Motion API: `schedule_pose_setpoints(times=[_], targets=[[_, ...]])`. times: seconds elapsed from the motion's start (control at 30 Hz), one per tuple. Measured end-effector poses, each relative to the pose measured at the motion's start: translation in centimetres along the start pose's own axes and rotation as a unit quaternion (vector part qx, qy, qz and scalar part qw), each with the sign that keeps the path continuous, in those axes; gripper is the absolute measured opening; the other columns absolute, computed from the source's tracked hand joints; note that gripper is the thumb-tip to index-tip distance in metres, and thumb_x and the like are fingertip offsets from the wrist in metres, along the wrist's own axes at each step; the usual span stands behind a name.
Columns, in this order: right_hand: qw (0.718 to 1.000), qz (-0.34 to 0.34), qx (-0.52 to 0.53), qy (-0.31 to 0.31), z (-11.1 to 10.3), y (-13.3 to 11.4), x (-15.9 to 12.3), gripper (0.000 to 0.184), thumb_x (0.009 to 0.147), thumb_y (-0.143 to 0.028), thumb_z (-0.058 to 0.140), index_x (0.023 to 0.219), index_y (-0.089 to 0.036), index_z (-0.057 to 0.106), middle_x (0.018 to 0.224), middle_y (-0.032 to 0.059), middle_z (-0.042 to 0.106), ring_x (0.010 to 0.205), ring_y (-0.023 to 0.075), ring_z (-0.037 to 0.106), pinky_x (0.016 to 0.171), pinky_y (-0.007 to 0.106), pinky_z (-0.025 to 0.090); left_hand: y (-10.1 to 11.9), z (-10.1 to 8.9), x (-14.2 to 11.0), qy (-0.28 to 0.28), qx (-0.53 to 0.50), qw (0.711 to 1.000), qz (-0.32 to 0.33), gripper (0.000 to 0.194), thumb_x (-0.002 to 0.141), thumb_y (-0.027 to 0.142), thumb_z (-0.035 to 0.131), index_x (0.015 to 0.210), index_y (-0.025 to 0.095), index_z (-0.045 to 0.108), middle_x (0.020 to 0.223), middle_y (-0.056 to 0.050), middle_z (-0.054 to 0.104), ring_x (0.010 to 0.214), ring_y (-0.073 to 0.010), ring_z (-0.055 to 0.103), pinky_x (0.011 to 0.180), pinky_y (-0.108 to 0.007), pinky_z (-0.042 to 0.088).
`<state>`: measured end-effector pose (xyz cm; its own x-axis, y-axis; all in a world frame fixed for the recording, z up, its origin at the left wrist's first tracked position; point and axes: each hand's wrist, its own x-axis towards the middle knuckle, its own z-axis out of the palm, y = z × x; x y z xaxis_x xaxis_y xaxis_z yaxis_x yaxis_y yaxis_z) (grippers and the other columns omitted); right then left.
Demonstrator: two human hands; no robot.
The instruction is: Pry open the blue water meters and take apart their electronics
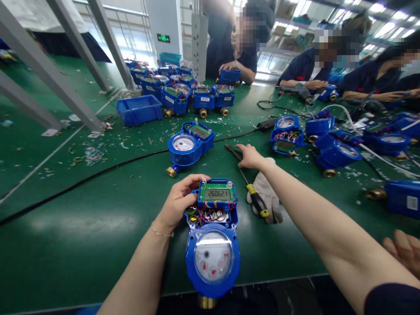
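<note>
A blue water meter [213, 258] lies before me at the table's front edge, its round dial nearest me and its housing uncovered, with coloured wires inside. Its green display board [217, 192] reads 260621. My left hand [182, 199] grips the meter's far left side by the board, thumb and fingers closed around it. Farther forward, my right hand [251, 156] reaches out with thumb and index finger apart, over a dark slim tool [232, 151] whose kind is partly hidden. Below that hand, a screwdriver [257, 201] with a yellow-black handle rests on a pale work glove [274, 205].
Another open meter [183, 146] stands ahead, beside a black cable [131, 157]. Several meters [203, 98] crowd the back near a blue bin [139, 109]; more [339, 148] stand at right. Grey metal posts [49, 70] rise at left. Co-workers sit opposite; another person's hand [403, 249] shows at right.
</note>
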<state>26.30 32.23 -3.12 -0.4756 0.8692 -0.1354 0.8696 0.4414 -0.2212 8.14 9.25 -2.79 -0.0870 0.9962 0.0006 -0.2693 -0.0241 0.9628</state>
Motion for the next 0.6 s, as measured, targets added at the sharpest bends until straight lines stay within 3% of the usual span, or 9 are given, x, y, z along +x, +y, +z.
schedule_pose_setpoints(times=[0.07, 0.17, 0.2, 0.27, 0.33, 0.47, 0.6], targets=[[0.999, 0.024, 0.008, 0.038, -1.4, -0.7, -1.3, 0.07, 0.064, -0.008, 0.064, 0.131, -0.007, 0.046, 0.114, 0.0183, 0.051, 0.103, 0.029, 0.052, 0.089, 0.035, 0.043, -0.2, 0.0, 0.1, -0.002, -0.004, 1.0, 0.016, 0.034, 0.064, 0.015, 0.059, 0.096, 0.023, 0.066, 0.089, 0.0, 0.067, 0.092, -0.0176, 0.06, 0.091, -0.03, 0.044], [0.996, 0.012, 0.034, 0.078, -5.1, -0.9, -5.7, 0.053, 0.067, -0.01, 0.055, 0.12, -0.011, 0.054, 0.106, 0.011, 0.055, 0.093, 0.0231, 0.056, 0.082, 0.03, 0.045, -0.4, 0.0, 0.2, -0.002, 0.0, 0.999, 0.035, 0.035, 0.063, 0.016, 0.058, 0.097, 0.022, 0.065, 0.095, -0.001, 0.067, 0.093, -0.0183, 0.06, 0.09, -0.031, 0.044], [0.996, -0.018, 0.048, 0.076, -6.6, -0.9, -7.8, 0.05, 0.066, -0.011, 0.053, 0.116, -0.015, 0.056, 0.101, 0.0064, 0.057, 0.09, 0.0205, 0.057, 0.079, 0.027, 0.046, -0.4, 0.0, 0.2, -0.001, 0.003, 0.999, 0.036, 0.035, 0.063, 0.016, 0.058, 0.096, 0.022, 0.065, 0.097, -0.001, 0.066, 0.093, -0.0185, 0.06, 0.09, -0.032, 0.044], [0.979, -0.171, 0.11, 0.009, -9.1, -1.1, -12.7, 0.04, 0.068, -0.015, 0.051, 0.108, -0.016, 0.059, 0.091, 0.0029, 0.06, 0.079, 0.0178, 0.058, 0.068, 0.026, 0.047, -0.2, 0.0, 0.2, -0.002, 0.003, 0.999, 0.038, 0.034, 0.063, 0.015, 0.057, 0.096, 0.022, 0.065, 0.099, 0.0, 0.066, 0.094, -0.0182, 0.059, 0.089, -0.031, 0.045], [0.958, -0.278, 0.066, -0.031, -10.7, -1.6, -17.3, 0.034, 0.076, -0.019, 0.05, 0.109, -0.02, 0.059, 0.093, 0.0026, 0.06, 0.078, 0.0159, 0.058, 0.064, 0.025, 0.046, -0.1, 0.1, 0.3, -0.005, 0.002, 0.999, 0.041, 0.034, 0.063, 0.014, 0.057, 0.095, 0.022, 0.065, 0.099, 0.001, 0.066, 0.094, -0.017, 0.06, 0.088, -0.029, 0.045], [0.94, -0.32, -0.12, 0.015, -10.2, -2.9, -22.7, 0.039, 0.081, -0.013, 0.043, 0.119, -0.02, 0.054, 0.1, 0.0075, 0.056, 0.081, 0.0188, 0.056, 0.066, 0.029, 0.048, -0.1, 0.1, 0.3, -0.019, 0.009, 0.999, 0.049, 0.034, 0.065, 0.012, 0.056, 0.096, 0.023, 0.065, 0.1, 0.002, 0.066, 0.092, -0.015, 0.06, 0.085, -0.026, 0.046], [0.897, -0.36, -0.244, 0.076, -8.6, -3.7, -23.0, 0.046, 0.071, -0.012, 0.047, 0.116, -0.015, 0.053, 0.094, 0.0113, 0.056, 0.075, 0.0243, 0.055, 0.061, 0.036, 0.049, -0.3, 0.0, 0.3, -0.029, 0.01, 0.998, 0.059, 0.036, 0.065, 0.012, 0.055, 0.097, 0.024, 0.065, 0.099, 0.003, 0.066, 0.092, -0.0136, 0.06, 0.083, -0.024, 0.046]])
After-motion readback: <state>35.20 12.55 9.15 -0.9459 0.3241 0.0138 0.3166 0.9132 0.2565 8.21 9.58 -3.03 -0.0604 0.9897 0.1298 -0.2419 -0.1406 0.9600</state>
